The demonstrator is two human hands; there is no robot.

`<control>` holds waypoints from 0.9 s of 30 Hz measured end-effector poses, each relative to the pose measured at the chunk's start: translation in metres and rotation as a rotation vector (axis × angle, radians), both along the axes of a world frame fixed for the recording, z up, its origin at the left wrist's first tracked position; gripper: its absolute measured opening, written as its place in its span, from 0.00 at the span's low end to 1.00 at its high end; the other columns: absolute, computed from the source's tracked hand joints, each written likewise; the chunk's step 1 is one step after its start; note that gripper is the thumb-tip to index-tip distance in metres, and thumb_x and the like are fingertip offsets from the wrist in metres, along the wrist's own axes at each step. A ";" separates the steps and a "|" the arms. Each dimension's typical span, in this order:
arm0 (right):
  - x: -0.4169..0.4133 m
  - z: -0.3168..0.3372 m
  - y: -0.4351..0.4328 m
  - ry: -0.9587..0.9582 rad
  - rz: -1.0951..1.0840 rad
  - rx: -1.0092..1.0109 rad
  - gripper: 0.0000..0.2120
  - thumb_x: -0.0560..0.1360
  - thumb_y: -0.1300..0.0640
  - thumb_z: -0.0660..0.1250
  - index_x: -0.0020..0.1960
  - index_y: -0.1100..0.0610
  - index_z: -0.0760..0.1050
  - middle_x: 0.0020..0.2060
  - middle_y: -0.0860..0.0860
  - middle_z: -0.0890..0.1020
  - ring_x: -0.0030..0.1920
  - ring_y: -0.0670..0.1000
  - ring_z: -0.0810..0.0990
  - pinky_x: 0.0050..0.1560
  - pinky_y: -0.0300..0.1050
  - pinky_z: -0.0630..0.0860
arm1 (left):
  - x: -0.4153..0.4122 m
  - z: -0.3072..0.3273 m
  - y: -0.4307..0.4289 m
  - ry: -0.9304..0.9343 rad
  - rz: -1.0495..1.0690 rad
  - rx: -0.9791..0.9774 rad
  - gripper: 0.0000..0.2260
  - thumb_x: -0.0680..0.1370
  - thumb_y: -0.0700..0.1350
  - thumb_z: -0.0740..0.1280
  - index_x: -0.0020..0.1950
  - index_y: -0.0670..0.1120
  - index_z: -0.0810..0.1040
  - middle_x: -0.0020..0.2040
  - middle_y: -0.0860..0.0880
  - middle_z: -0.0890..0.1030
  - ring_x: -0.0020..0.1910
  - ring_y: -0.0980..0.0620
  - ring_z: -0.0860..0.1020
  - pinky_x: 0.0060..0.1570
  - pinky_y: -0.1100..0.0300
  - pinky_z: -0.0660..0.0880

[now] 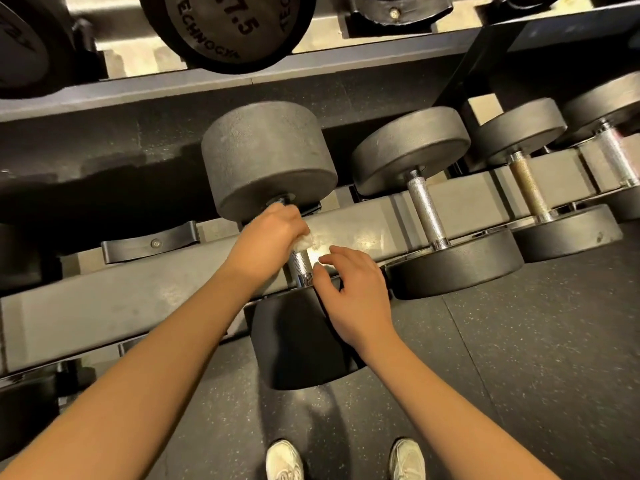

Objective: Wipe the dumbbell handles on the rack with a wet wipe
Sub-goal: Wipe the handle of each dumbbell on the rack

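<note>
Left hand (273, 230) curls around a crumpled white wet wipe (304, 241) and clamps it on the far end of the knurled chrome handle (300, 266) of a large, scuffed black dumbbell (266, 157). The right hand (353, 292) lies loose-fingered, holding nothing, over the near head, thumb just beside the handle. That dumbbell sits across the grey rack (363, 233), smaller dumbbells (426, 209) to its right, above a dark speckled rubber floor (519, 358) and two white shoes (284, 460).
</note>
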State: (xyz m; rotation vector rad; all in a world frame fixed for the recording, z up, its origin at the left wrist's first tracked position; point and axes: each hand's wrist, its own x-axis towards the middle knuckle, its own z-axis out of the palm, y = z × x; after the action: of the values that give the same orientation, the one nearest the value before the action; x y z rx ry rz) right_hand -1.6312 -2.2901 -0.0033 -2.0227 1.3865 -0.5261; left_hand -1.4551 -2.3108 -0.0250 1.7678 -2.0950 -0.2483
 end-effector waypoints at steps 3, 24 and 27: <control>0.000 0.000 0.000 -0.008 -0.001 0.012 0.29 0.71 0.38 0.50 0.56 0.54 0.80 0.59 0.48 0.79 0.63 0.47 0.71 0.63 0.43 0.63 | -0.005 0.001 0.001 0.051 0.000 -0.005 0.05 0.69 0.33 0.73 0.43 0.40 0.84 0.38 0.43 0.79 0.40 0.41 0.76 0.38 0.50 0.76; 0.000 -0.001 0.000 0.008 -0.020 0.000 0.31 0.71 0.38 0.49 0.58 0.55 0.80 0.61 0.50 0.78 0.64 0.48 0.71 0.66 0.50 0.67 | -0.005 -0.003 0.026 0.088 0.016 0.030 0.04 0.68 0.34 0.73 0.41 0.38 0.82 0.38 0.41 0.78 0.38 0.39 0.79 0.35 0.49 0.78; 0.000 -0.001 -0.001 0.013 -0.017 -0.010 0.31 0.71 0.37 0.49 0.58 0.55 0.80 0.61 0.50 0.78 0.64 0.49 0.72 0.66 0.50 0.67 | 0.002 0.001 0.020 0.076 0.048 0.082 0.02 0.72 0.34 0.71 0.43 0.38 0.81 0.43 0.41 0.77 0.43 0.40 0.78 0.40 0.49 0.76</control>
State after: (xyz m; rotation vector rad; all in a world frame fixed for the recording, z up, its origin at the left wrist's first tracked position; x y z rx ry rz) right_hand -1.6309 -2.2907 -0.0047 -2.0276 1.4121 -0.5289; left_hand -1.4534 -2.2909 -0.0237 1.8230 -2.0134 -0.3865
